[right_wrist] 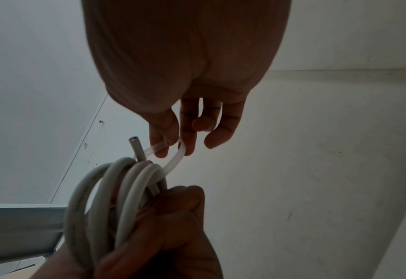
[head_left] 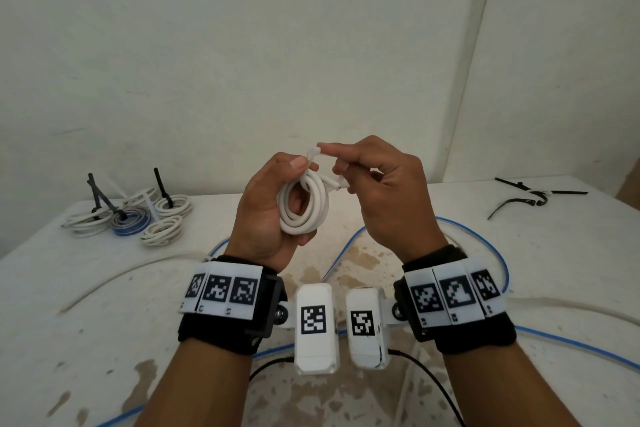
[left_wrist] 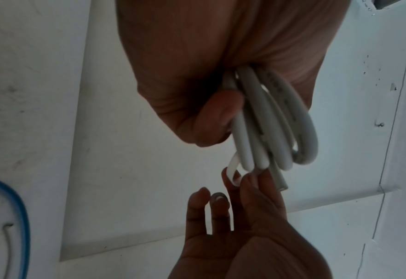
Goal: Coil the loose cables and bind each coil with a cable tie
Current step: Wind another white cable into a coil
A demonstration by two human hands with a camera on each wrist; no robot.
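Done: 4 tied coils (head_left: 138,218) far left of white coil (head_left: 304,208) | now: left hand (head_left: 266,208) grips white coil above table (head_left: 86,322); right hand (head_left: 381,191) pinches cable tie (head_left: 313,152) looped round it | left: cinch, coil loose blue cable (head_left: 498,253), spare ties (head_left: 533,198) far right.

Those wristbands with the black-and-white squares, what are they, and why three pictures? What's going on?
No robot: a person wears a camera on the head and one on each wrist. The top picture looks down from the head; the other two look along each hand. The left hand grips a white coil. The right hand pinches a pale tie looped round it. On the table lie finished coils, loose blue cable and black ties.
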